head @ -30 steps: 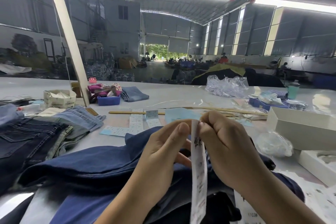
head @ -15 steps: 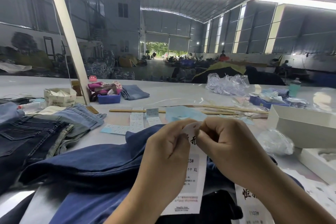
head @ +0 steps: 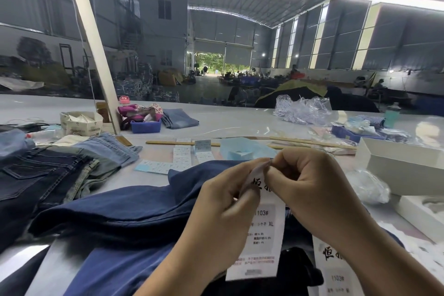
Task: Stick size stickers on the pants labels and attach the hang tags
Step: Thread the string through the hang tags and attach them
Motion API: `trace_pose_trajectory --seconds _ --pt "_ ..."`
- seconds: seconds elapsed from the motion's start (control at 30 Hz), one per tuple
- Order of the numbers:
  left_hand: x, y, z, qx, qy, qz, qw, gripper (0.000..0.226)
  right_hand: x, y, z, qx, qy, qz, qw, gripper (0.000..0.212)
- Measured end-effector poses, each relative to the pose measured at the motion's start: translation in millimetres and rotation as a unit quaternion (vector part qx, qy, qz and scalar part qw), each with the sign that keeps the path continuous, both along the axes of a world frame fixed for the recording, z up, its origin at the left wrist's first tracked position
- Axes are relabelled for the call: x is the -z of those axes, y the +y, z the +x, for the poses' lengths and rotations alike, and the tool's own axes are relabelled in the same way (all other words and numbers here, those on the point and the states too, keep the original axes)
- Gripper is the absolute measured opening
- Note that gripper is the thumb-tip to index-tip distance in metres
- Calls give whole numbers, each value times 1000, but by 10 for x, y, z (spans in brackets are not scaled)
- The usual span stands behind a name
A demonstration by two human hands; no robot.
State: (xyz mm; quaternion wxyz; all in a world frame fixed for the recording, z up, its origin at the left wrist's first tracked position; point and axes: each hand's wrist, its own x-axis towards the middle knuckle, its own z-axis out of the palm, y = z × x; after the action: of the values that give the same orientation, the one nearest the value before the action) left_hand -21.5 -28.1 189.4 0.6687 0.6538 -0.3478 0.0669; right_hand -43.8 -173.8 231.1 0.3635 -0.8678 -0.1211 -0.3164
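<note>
Hands meet at the top of your white hang tag. Your left hand and right hand both pinch it, above the blue pants at 9 o'clock.

- a blue plastic bin is sitting at the back of the table, with a pink-purple fabric bundle spilling over it
- a folded light denim piece is lying just beside that bin
- crinkly clear plastic bags are piling up far right
- an open white box is sitting at the right edge
- a slanted white post is leaning up from the table
- a white paper carton is sitting near its base
</note>
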Motion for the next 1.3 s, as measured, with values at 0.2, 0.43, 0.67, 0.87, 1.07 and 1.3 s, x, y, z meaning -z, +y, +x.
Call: trace_pose_trajectory --seconds 0.2,0.43,0.67,0.87,1.07,1.3 --pt "-53 163 143 151 141 -86 975 30 -26 -16 -52 -57 47 45 996 27" --pt "-97 150 133 42 62 -48 996 18 -7 -46 -13 -115 65 33 991 25" --pt "-153 145 129 -1 73 -23 997 23 13 -68 7 -160 99 11 982 17" --pt "-199 220 222 -48 185 -167 967 25 -8 -214 -16 -155 137 -2 978 21" --pt "-222 237 295 -26 276 -261 924 38 -64 -277 -36 -239 165 208 934 14" --pt "-267 219 274 51 375 -321 868 12 -46 -332 -39 -423 243 320 812 15"
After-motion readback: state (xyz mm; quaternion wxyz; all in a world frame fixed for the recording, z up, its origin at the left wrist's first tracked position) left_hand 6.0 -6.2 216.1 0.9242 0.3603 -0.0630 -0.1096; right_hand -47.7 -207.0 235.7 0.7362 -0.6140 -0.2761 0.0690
